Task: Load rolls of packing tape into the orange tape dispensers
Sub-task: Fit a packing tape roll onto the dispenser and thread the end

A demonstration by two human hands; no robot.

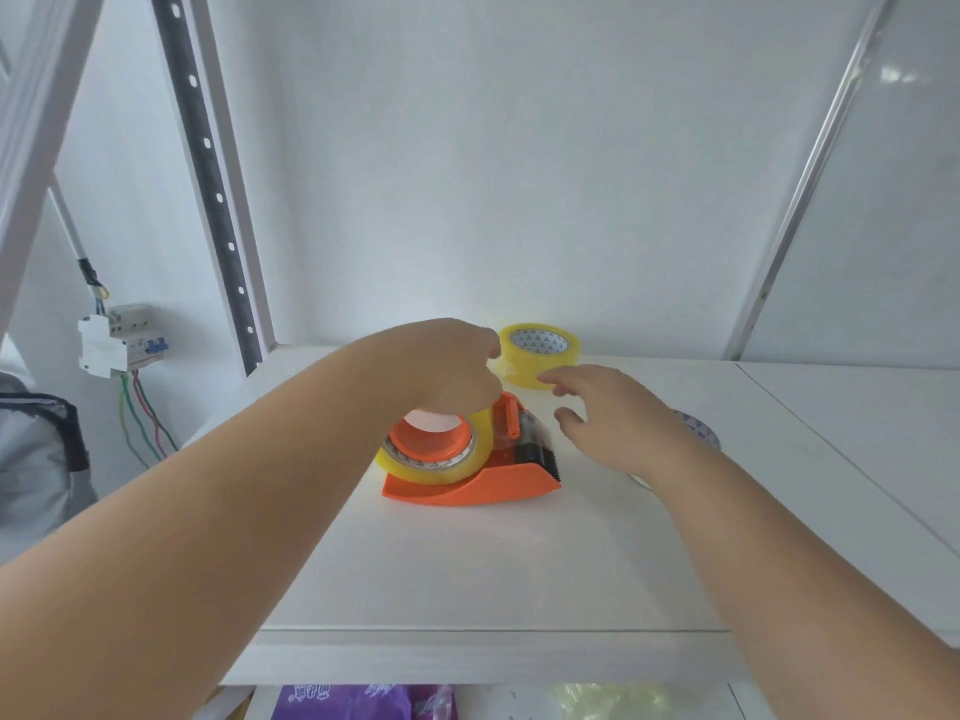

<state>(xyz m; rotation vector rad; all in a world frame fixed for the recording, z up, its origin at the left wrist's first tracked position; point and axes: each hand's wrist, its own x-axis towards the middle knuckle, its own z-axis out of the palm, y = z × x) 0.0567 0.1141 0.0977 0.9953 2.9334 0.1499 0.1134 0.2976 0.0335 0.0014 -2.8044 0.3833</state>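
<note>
The left hand (447, 363) rests curled over the top of a yellow tape roll (441, 454), its fingers wrapped onto the roll's far upper edge. That roll is seated on the round hub of an orange tape dispenser (478, 485), which lies at the centre of the white worktop (467, 563). The dispenser's black toothed cutter (540, 454) points toward three o'clock, and its curved base sits flat on the surface.

The right hand (618, 418) hovers just beside the cutter end, at about three o'clock from the dispenser. Its fingers are spread and relaxed, apart, gripping nothing; whether the fingertips touch the dispenser cannot be told.

A second yellow tape roll (537, 353) lies flat at one o'clock from the dispenser, near the back wall and just beyond both hands. A third roll (701, 431), mostly hidden behind the right wrist, sits at three o'clock.

At nine o'clock, off the worktop, a white circuit breaker (119, 337) with coloured wires hangs on the wall. Purple packets (363, 701) show on the shelf below, at six o'clock.
</note>
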